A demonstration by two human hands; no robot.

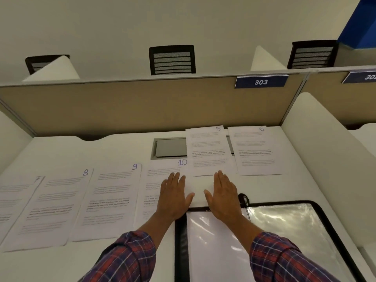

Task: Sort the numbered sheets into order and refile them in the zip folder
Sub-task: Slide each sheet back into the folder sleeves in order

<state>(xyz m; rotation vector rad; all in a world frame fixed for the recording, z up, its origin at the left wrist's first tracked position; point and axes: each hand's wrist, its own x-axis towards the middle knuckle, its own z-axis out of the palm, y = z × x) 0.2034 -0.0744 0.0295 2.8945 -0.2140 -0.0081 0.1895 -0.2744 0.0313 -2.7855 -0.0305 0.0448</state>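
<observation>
1. Numbered sheets (pixel 114 200) are spread face up on the desk (pixel 81 151): 7 to 10 in a near row at the left, sheet 5 (pixel 207 151) and sheet 6 (pixel 256 151) farther back.
2. Their long axes are pointed away from the person.
3. The zip folder (pixel 181 231) is laid open at the near right.
4. The left hand (pixel 173 198) is pressed flat on sheet 10 (pixel 162 169); the right hand (pixel 223 198) is laid beside it, heel over the folder's far edge. All fingers are extended and nothing is grasped.
5. Sheet 5 is judged the nearest back sheet, just ahead of the right fingertips.
</observation>
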